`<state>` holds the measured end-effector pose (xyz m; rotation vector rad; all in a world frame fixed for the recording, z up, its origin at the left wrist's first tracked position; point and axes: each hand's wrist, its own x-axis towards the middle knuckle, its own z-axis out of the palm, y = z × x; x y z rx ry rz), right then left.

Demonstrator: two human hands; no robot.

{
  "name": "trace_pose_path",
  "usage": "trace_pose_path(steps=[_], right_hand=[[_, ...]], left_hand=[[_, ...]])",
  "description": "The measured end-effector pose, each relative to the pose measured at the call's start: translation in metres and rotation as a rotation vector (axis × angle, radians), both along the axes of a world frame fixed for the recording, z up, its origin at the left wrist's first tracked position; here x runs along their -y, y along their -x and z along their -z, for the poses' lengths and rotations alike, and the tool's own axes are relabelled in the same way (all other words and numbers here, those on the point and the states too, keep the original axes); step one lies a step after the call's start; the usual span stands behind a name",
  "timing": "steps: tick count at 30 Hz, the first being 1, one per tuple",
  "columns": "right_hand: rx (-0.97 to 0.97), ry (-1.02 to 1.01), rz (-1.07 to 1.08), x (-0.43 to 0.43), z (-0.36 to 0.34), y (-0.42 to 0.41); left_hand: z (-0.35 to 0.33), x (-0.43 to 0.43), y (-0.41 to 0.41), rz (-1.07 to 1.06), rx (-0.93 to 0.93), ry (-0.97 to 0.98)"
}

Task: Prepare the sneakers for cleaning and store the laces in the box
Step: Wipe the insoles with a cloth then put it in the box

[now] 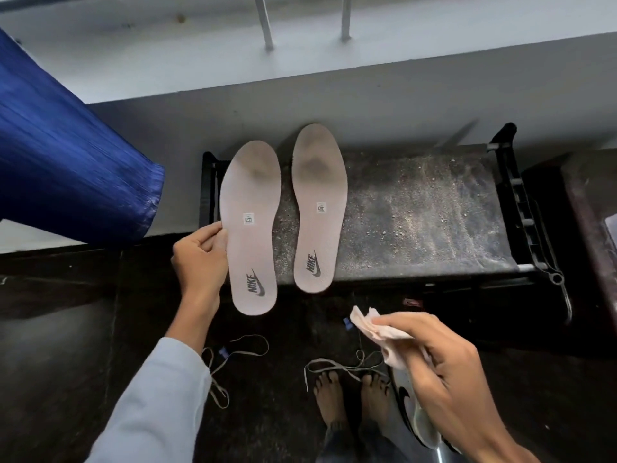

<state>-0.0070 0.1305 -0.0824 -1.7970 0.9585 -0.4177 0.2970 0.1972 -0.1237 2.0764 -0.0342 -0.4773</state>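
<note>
Close to the person, two bare feet (334,399) stand on the dark floor. One lace (344,365) lies loose by the toes, and a second lace (233,354) lies to the left. A sneaker (405,402) sits beside the feet. Above it, the right hand (444,365) has its fingers curled round a pale cloth (377,329). Farther on, the left hand (200,259) pinches the edge of an insole (252,228). The other insole (319,208) lies flat on a dusty black bench (417,212). A blue curtain (66,162) hangs at the far left.
</note>
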Motion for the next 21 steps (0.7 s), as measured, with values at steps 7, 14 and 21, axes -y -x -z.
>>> trace_pose_path(steps=[7, 14, 21], right_hand=[[-0.027, -0.079, 0.062, -0.015, 0.0, 0.004], [0.014, -0.159, 0.104, -0.012, -0.009, -0.008], [0.16, -0.448, 0.375, -0.017, -0.006, -0.024]], left_hand=[[0.017, 0.008, 0.003, 0.003, 0.079, -0.054], [0.019, 0.003, 0.008, 0.03, 0.16, -0.101], [-0.01, -0.019, 0.071, 0.11, 0.129, -0.025]])
